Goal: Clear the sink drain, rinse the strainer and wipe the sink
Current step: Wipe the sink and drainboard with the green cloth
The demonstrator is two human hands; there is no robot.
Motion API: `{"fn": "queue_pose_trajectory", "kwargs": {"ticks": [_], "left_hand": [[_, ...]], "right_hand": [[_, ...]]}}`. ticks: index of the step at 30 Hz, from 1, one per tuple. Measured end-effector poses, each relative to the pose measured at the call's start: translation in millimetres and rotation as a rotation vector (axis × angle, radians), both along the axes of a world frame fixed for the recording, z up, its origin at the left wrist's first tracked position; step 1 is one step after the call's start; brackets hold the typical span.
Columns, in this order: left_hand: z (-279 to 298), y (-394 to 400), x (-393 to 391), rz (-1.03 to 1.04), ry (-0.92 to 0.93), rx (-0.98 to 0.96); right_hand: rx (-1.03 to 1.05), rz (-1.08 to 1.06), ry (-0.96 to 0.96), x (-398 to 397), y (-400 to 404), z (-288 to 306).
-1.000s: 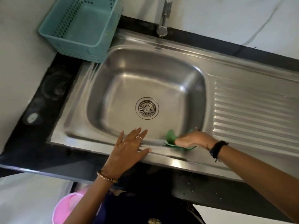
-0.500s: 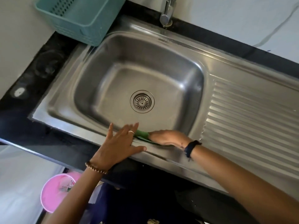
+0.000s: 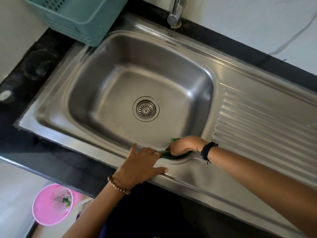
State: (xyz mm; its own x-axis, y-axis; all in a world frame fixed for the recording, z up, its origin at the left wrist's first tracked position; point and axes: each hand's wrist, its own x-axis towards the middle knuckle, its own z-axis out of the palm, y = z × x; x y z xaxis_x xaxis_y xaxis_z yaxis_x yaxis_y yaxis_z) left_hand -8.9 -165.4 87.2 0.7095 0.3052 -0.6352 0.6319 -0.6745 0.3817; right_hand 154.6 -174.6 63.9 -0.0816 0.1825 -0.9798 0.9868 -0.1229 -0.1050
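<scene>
A stainless steel sink (image 3: 120, 54) fills the middle of the view, with a round metal strainer (image 3: 146, 109) seated in its drain. My right hand (image 3: 184, 146) presses a green scrub cloth (image 3: 167, 154) against the near inner wall of the basin, close to its right corner. Most of the cloth is hidden under the fingers. My left hand (image 3: 139, 164) rests flat on the sink's front rim just left of the cloth, fingers spread, holding nothing.
A ribbed draining board (image 3: 265, 124) lies to the right of the basin. A teal plastic basket (image 3: 80, 16) stands at the back left corner, and a tap (image 3: 175, 13) at the back. A pink bucket (image 3: 51, 204) sits on the floor lower left.
My right hand slid the green cloth left along the basin's near edge and is now back near the right corner. The left hand stayed on the front rim. The view shifted.
</scene>
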Motion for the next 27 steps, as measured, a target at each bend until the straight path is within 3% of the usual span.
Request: {"fn": "queue_pose_trajectory", "kwargs": {"ticks": [3,9,12,16,19,27], "left_hand": [[1,6,5,-0.003,0.02,-0.069],[-10,18,34,0.05,-0.033,-0.434],[-13,13,51,0.057,-0.092,-0.481],[-16,3,66,0.077,-0.114,-0.464],[-18,1,70,0.106,-0.124,-0.467],[-27,9,69,0.16,-0.152,-0.541]], "right_hand": [[0.021,0.042,-0.043,8,-1,1],[0.157,0.321,-0.404,55,29,8],[0.241,0.372,-0.519,76,41,12],[0.298,0.47,-0.328,56,23,18],[0.337,0.343,-0.163,47,2,26],[0.394,0.401,-0.407,117,76,32]]}}
